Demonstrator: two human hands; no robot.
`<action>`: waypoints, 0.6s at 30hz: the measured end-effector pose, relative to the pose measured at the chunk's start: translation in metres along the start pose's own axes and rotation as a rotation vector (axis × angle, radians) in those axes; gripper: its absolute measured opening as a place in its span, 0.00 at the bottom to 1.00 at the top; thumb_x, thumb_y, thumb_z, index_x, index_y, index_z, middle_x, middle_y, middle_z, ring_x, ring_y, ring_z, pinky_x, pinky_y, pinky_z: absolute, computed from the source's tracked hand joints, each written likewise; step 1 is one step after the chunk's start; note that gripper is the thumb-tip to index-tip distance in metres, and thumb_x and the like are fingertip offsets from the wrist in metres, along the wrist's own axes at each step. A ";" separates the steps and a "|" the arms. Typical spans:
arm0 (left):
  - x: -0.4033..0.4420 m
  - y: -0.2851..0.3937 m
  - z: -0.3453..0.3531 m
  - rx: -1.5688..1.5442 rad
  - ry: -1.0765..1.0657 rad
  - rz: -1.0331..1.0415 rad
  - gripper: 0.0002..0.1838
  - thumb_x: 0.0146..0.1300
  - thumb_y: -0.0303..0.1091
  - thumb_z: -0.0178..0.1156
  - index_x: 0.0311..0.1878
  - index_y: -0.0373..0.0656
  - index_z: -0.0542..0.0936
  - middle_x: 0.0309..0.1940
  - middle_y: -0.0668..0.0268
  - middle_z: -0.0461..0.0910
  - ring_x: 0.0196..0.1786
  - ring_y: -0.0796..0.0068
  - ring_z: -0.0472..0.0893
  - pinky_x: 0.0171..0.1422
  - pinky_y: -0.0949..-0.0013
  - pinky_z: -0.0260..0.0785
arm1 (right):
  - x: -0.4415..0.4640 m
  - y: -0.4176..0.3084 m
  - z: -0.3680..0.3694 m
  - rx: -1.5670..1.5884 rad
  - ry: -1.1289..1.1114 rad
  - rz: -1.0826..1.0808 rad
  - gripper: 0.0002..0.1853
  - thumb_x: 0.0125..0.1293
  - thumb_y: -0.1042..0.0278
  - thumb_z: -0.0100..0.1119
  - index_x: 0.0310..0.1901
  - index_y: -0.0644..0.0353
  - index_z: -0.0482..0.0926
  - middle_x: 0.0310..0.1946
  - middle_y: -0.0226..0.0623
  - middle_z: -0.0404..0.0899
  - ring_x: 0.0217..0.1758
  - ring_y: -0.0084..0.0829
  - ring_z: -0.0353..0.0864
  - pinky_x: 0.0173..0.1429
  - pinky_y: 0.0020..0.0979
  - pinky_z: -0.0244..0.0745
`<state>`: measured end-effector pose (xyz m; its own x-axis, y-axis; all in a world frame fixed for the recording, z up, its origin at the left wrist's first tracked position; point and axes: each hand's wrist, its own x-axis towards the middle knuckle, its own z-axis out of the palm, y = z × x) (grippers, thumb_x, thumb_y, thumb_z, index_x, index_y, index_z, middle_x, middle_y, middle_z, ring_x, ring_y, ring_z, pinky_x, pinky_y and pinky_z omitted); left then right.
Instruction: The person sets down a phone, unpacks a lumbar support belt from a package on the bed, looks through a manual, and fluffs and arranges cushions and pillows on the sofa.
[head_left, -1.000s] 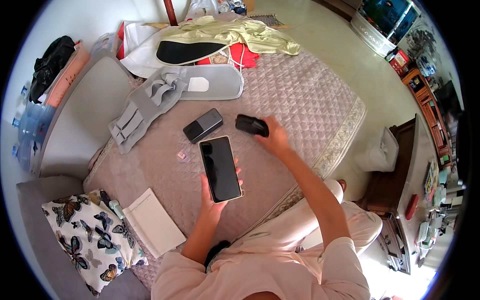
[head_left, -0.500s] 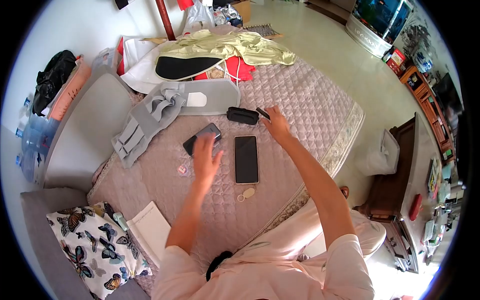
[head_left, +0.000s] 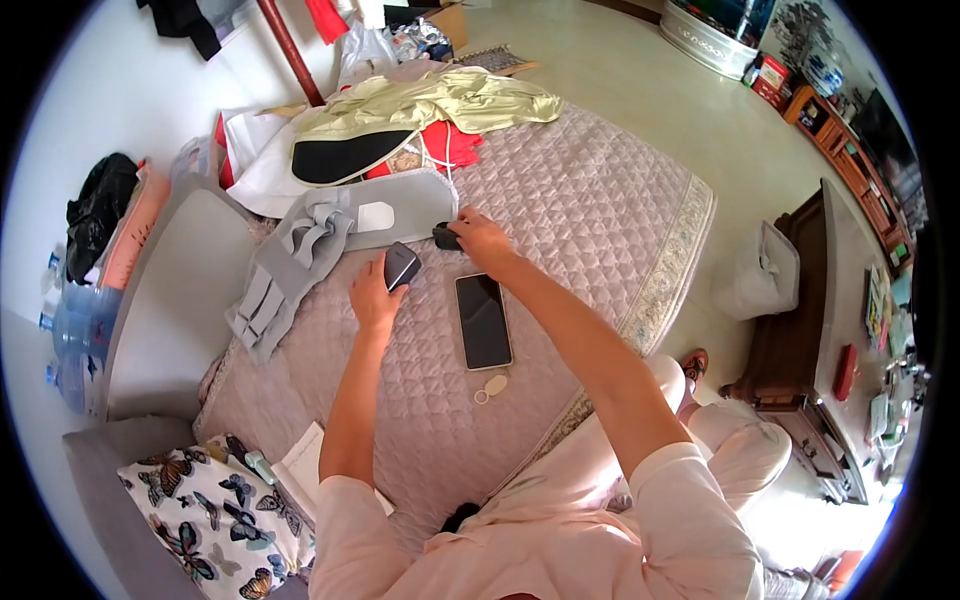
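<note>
Fingers [head_left: 378, 270]: left hand [head_left: 373, 302] wrapped around dark-grey block-shaped device [head_left: 403, 264]; right hand [head_left: 484, 243] gripping black oblong case [head_left: 446, 237] | both over pinkish quilted bedspread [head_left: 600, 200], beyond black-screened phone [head_left: 484, 322] | step: apparently grasping both | next: calls for steady holds

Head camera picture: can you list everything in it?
Quilted cover: one, pinkish, middle
Phone: one, black, on the cover
Tag with ring: one, cream, below phone
Rounded block: one, dark grey, up-left of phone
Strappy belt: one, grey, behind block
Case: one, black, above phone
Topmost cloth: one, yellow-green, far end
Cushion: one, white with butterflies, lower left
Pad: one, white, beside cushion
Bottles: several, blue, left edge
Bin: one, whitish, right floor
Clutter: uncountable, mixed, right edge
Left hand: one, bare, gripping block
Right hand: one, bare, on case
</note>
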<state>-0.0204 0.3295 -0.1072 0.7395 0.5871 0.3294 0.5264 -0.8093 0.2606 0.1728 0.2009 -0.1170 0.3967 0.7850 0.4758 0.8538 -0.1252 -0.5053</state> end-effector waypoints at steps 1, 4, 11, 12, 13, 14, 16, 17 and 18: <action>0.004 0.008 -0.006 0.035 0.036 0.076 0.37 0.37 0.35 0.70 0.56 0.44 0.68 0.45 0.59 0.73 0.49 0.57 0.72 0.51 0.55 0.62 | 0.001 0.001 -0.005 -0.053 -0.009 0.071 0.10 0.55 0.70 0.55 0.40 0.55 0.74 0.39 0.42 0.71 0.40 0.44 0.76 0.43 0.41 0.72; 0.005 0.041 -0.014 0.071 0.067 0.295 0.35 0.40 0.32 0.67 0.57 0.45 0.68 0.50 0.57 0.70 0.55 0.54 0.68 0.57 0.55 0.59 | -0.018 0.006 -0.019 -0.127 -0.004 0.281 0.09 0.55 0.70 0.53 0.39 0.55 0.74 0.35 0.43 0.74 0.38 0.45 0.76 0.41 0.42 0.73; 0.051 0.089 0.078 0.000 -0.253 0.502 0.16 0.58 0.31 0.50 0.50 0.44 0.74 0.49 0.56 0.73 0.55 0.57 0.70 0.60 0.57 0.59 | -0.141 0.027 -0.083 0.160 0.058 0.762 0.14 0.56 0.74 0.48 0.46 0.57 0.73 0.34 0.46 0.77 0.39 0.45 0.76 0.42 0.43 0.70; 0.054 0.090 0.088 0.044 -0.174 0.463 0.15 0.61 0.33 0.43 0.46 0.43 0.76 0.43 0.56 0.75 0.51 0.57 0.72 0.57 0.58 0.62 | -0.162 0.032 -0.096 0.132 0.189 0.610 0.14 0.56 0.74 0.48 0.46 0.58 0.72 0.34 0.47 0.77 0.38 0.45 0.76 0.42 0.42 0.70; 0.060 0.087 0.096 0.048 -0.137 0.441 0.14 0.57 0.34 0.52 0.46 0.42 0.75 0.42 0.56 0.76 0.49 0.57 0.73 0.55 0.58 0.64 | -0.185 0.043 -0.119 0.084 0.313 0.453 0.14 0.56 0.73 0.49 0.46 0.59 0.72 0.33 0.47 0.77 0.37 0.45 0.76 0.42 0.40 0.70; 0.052 0.126 0.048 0.206 -0.316 0.276 0.25 0.45 0.31 0.63 0.51 0.42 0.72 0.44 0.56 0.75 0.50 0.56 0.72 0.53 0.58 0.66 | -0.199 0.035 -0.165 0.153 0.329 0.535 0.15 0.57 0.73 0.49 0.47 0.59 0.72 0.32 0.45 0.77 0.35 0.43 0.76 0.40 0.39 0.69; 0.046 0.100 0.059 0.223 -0.100 0.361 0.26 0.43 0.35 0.67 0.48 0.42 0.74 0.43 0.56 0.76 0.49 0.55 0.73 0.54 0.60 0.64 | -0.237 0.009 -0.250 0.272 0.396 0.674 0.15 0.58 0.72 0.50 0.48 0.59 0.72 0.28 0.42 0.77 0.30 0.38 0.75 0.37 0.35 0.69; 0.035 0.095 0.044 0.180 -0.109 0.363 0.31 0.46 0.37 0.66 0.55 0.43 0.69 0.51 0.53 0.71 0.53 0.54 0.70 0.55 0.58 0.64 | -0.262 0.005 -0.277 0.319 0.435 0.732 0.16 0.58 0.72 0.50 0.49 0.59 0.72 0.26 0.40 0.77 0.28 0.34 0.74 0.36 0.33 0.69; 0.028 0.090 0.040 0.205 -0.121 0.286 0.29 0.47 0.38 0.66 0.54 0.41 0.70 0.50 0.53 0.71 0.53 0.53 0.70 0.56 0.59 0.63 | -0.292 0.015 -0.297 0.265 0.502 0.727 0.16 0.59 0.73 0.49 0.50 0.60 0.71 0.23 0.37 0.76 0.26 0.28 0.74 0.34 0.30 0.69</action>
<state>0.0647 0.2727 -0.1109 0.9064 0.3404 0.2501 0.3557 -0.9344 -0.0173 0.1692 -0.2105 -0.0498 0.9578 0.2045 0.2022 0.2569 -0.2930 -0.9210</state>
